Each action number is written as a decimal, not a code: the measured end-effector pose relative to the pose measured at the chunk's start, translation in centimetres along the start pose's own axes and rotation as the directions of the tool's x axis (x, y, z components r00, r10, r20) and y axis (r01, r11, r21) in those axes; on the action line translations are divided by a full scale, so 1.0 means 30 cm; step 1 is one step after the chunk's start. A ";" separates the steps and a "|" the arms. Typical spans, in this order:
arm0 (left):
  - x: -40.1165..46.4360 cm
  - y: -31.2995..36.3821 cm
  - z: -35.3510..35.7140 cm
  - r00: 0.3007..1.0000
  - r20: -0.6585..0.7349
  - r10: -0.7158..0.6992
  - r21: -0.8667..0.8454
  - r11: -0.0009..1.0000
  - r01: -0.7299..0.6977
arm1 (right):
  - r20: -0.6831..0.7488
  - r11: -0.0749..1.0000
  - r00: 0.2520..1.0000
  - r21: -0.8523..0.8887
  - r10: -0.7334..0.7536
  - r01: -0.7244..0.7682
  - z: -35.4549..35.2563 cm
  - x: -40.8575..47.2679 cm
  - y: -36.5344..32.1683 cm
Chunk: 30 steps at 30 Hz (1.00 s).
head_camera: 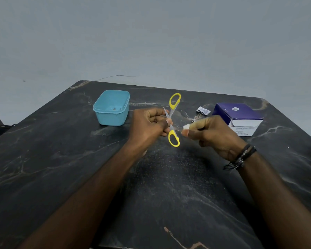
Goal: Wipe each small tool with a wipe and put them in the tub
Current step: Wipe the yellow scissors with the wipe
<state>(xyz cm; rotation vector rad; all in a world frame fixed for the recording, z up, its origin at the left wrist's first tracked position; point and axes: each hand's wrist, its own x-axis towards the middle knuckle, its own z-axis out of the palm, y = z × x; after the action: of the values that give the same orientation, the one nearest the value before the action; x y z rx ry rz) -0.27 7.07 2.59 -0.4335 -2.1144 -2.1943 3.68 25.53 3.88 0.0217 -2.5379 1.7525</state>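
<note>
While your left hand pinches small yellow-handled scissors above dark marbled bench, right hand grips white wipe beside them; light-blue plastic tub far left holds something small, scissors not yet in.

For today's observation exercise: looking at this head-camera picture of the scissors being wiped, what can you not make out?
- Head view: contents of the light blue plastic tub; something small lies inside, too small to identify.
- Print on the purple and white cardboard box: blurred.
- Small metal item behind the right hand: mostly hidden.
- Blades of the yellow-handled scissors: partly covered by the left hand.
</note>
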 end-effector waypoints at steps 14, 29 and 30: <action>-0.033 -0.030 0.054 0.992 0.112 0.051 0.098 0.993 -0.062 | -0.130 0.935 0.987 0.352 0.100 -0.048 0.055 0.015 0.002; -0.027 -0.035 0.051 0.998 0.054 0.042 0.044 0.998 -0.044 | -0.027 0.903 0.989 0.412 0.143 -0.119 0.052 0.012 -0.013; -0.026 -0.037 0.050 0.998 0.049 0.044 0.041 0.998 -0.046 | -0.026 0.897 0.988 0.423 0.153 -0.128 0.050 0.012 -0.014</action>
<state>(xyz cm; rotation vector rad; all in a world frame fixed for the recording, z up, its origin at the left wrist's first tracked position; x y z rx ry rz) 0.45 8.50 1.35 -0.5305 -2.1483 -2.1327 3.29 23.98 3.77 -0.1969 -2.1184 2.2858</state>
